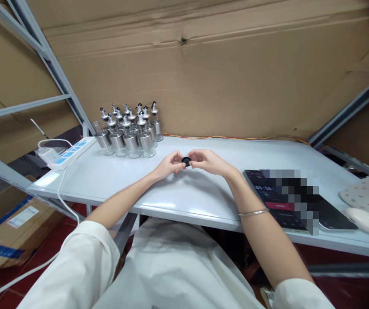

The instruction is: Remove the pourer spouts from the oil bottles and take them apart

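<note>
Nearest are two pale cloth sleeves [77,257] of the person, one at left and one at right. One thin silver-coloured bangle [253,213] is around the right forearm. Before the person stands one table with a glossy whitish top [184,195]. On its near right part lie two dark flat devices with screens, the left one [261,193] showing timer digits and the right one [335,214] dark, partly covered by blurred squares. Farther right is one cream-coloured rounded object [366,220].

Near the middle of the table, one small black round piece [186,161] is between the two hands. The left hand [171,164] holds its left side with narrow, bent fingers, and the right hand [208,161] pinches its right side.

At left is one white power strip with blue sockets [71,153]. Farther, on the far left part, stand about twelve glass bottles with silver metal bands [132,139], close together; I count eleven black-and-silver spouts [141,119], and one front bottle at left has a bare neck. Behind them rises one brown cardboard wall [219,86]
</note>
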Tool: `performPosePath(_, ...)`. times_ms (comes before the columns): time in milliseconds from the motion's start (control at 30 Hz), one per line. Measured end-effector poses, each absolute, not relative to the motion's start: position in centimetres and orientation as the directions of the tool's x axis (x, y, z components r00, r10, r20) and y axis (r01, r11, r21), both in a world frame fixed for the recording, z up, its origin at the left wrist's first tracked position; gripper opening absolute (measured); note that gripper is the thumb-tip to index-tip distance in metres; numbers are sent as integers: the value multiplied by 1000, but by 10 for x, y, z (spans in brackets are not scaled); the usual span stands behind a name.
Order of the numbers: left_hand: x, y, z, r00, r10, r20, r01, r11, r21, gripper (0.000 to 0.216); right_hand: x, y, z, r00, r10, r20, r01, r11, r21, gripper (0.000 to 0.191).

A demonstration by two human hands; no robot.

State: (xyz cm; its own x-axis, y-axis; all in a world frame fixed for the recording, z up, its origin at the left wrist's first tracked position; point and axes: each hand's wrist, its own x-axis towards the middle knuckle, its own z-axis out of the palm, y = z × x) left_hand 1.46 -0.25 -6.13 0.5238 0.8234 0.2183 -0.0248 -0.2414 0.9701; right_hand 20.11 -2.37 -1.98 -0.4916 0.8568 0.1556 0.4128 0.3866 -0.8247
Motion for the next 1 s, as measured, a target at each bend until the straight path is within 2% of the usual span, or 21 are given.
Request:
performPosePath(567, 14, 2, -68, 535, 814, 227, -74, -223, 972, 37, 203, -18, -27, -494, 857, 144, 394, 368, -842, 21)
performPosePath(800, 15, 0, -67, 516, 836, 187, -2, -217, 976, 31, 201, -21, -24, -492, 859, 144, 427, 382, -819, 22)
performPosePath(1000, 15, -2, -64, 517, 831, 207, 63, -279, 958, 23, 198, -24, -21, -492, 855, 162, 428, 400, -810, 22)
